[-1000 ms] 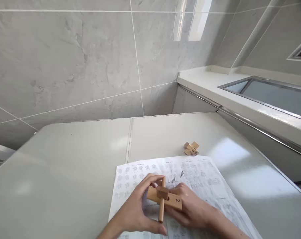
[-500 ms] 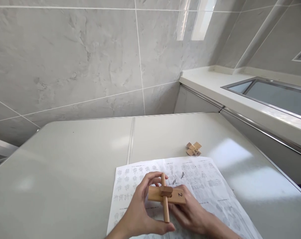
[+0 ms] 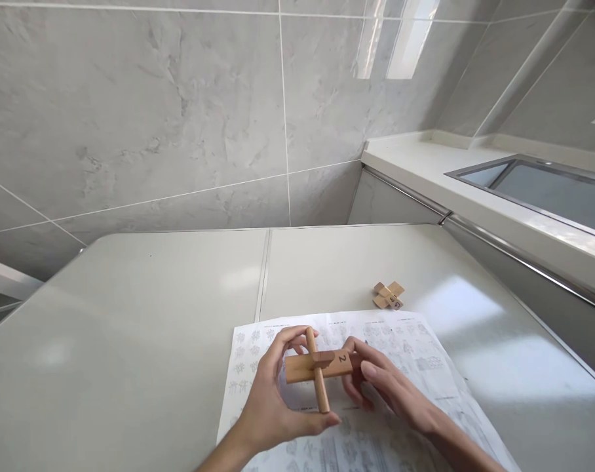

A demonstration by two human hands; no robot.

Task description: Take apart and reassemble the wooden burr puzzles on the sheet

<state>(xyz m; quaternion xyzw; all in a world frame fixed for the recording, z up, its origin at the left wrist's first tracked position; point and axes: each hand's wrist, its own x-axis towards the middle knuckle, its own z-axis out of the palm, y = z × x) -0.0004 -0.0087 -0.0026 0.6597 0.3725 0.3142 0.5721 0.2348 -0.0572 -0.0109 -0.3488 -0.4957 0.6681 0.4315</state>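
My left hand (image 3: 272, 400) grips a wooden interlocking puzzle (image 3: 300, 368) above a printed sheet (image 3: 396, 413). Its thumb presses one end of the puzzle's round rod, and its fingers are at the other end. A flat block marked "2" crosses the rod, with a darker piece at the crossing. At the block's right end is my right hand (image 3: 396, 387), fingers curled and thumb close to them, closed about that end. Its fingers partly hide what they touch.
A second wooden puzzle (image 3: 388, 295), cross-shaped and marked with writing, lies on the pale table (image 3: 179, 295) just beyond the sheet. To the right runs a white counter (image 3: 415, 160) with a sink (image 3: 538, 190). A grey tiled wall (image 3: 179, 118) stands behind the table.
The puzzle has shifted slightly left and up and turned, so its central piece shows differently. My right hand has moved from beneath the block to its right end. The view has shifted slightly.
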